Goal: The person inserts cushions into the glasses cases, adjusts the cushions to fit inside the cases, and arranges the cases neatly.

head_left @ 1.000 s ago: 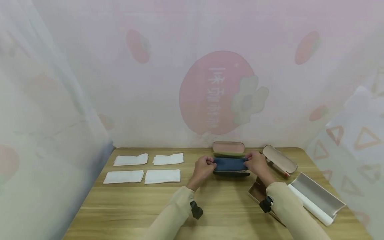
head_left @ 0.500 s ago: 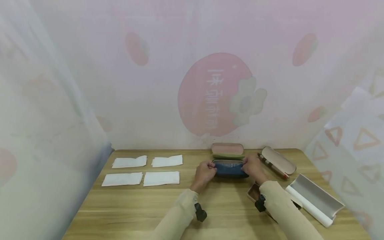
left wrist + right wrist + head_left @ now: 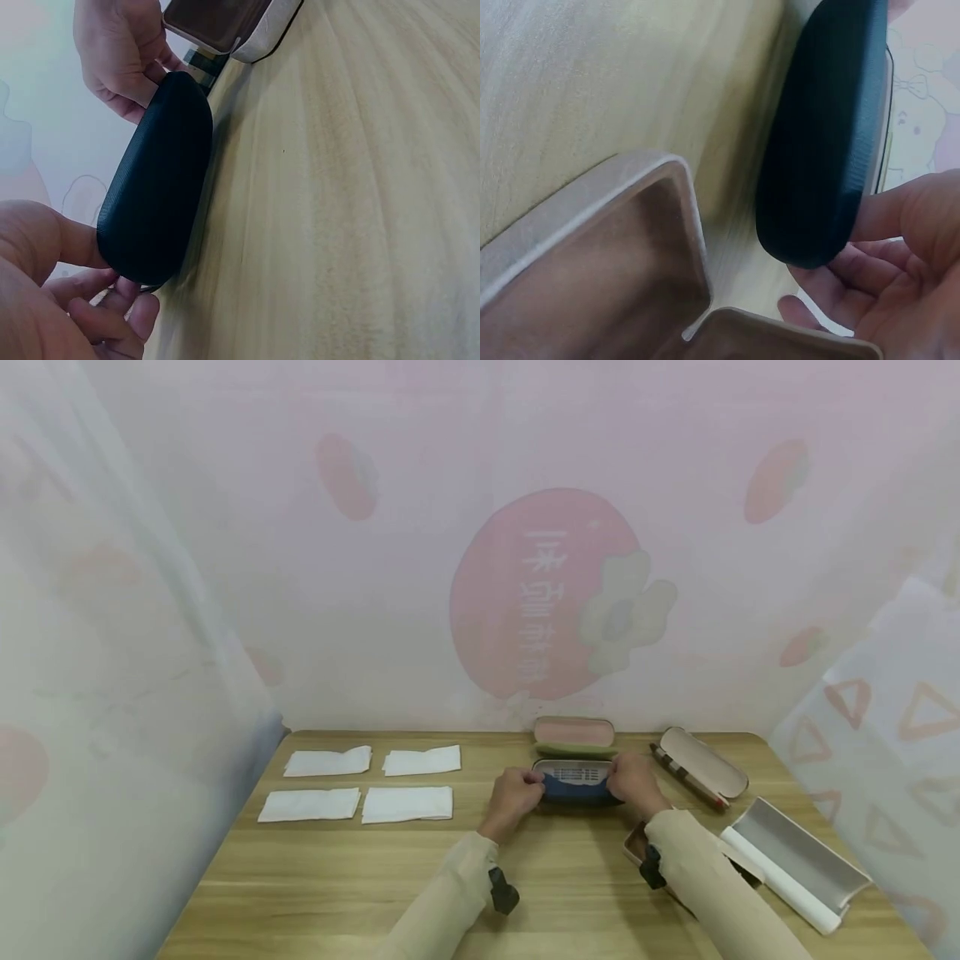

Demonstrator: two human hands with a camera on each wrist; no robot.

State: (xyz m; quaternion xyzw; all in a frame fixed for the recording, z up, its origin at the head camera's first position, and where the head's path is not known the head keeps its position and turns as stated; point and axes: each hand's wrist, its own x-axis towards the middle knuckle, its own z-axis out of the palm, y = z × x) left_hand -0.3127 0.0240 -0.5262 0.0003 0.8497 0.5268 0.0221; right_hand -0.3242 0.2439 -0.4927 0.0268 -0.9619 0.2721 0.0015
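Near the back of the table stands a dark glasses case, its rim and a grey inner face with light print showing in the head view. A dark blue area with an uneven upper edge covers the front of that face; I cannot tell whether it is cloth or lining. My left hand pinches the left end of the case and my right hand the right end. The wrist views show the smooth dark outer shell between thumbs and curled fingers. Its inside is hidden there.
Several folded white cloths lie on the left. Behind the case sits an open pink-lined case. At right are a beige case, a grey-lined case and a brown-lined open case under my right forearm.
The blue panel that stood raised between my hands has tipped down toward me, and the printed inner face has come into view behind it. Both hands keep hold of the ends.
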